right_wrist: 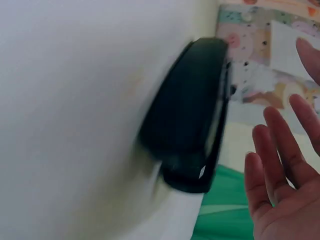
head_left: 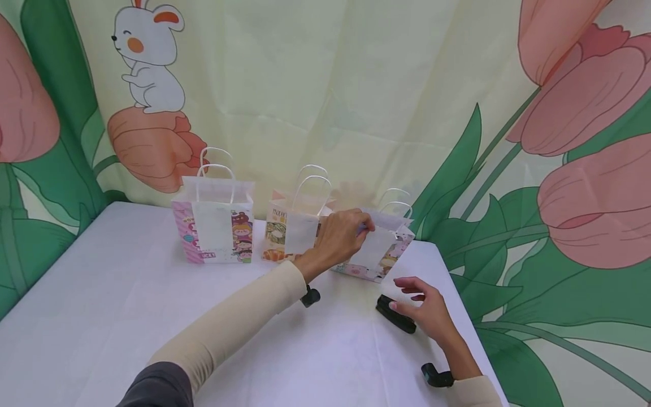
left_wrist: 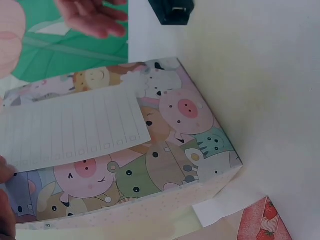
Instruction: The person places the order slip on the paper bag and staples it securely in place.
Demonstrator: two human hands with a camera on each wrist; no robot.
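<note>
At the right end of the row, a paper gift bag (left_wrist: 185,107) printed with cartoon animals leans at a slant. A white lined sheet of paper (left_wrist: 75,127) lies flat over its front panel. My left hand (head_left: 342,236) pinches the sheet and the bag's top rim together. A black stapler (right_wrist: 185,105) rests on the white table, just in front of that bag. Beside it, my right hand (head_left: 429,311) hovers with spread, relaxed fingers (right_wrist: 272,170) and holds nothing; its thumb overlaps the stapler in the head view.
Two more gift bags with white handles stand leftward: a bread-print one (head_left: 275,234), partly behind my left forearm, and a pink one (head_left: 213,226) at the row's left. The table's right edge (head_left: 465,299) runs close by my right hand. A printed curtain (head_left: 315,85) hangs behind.
</note>
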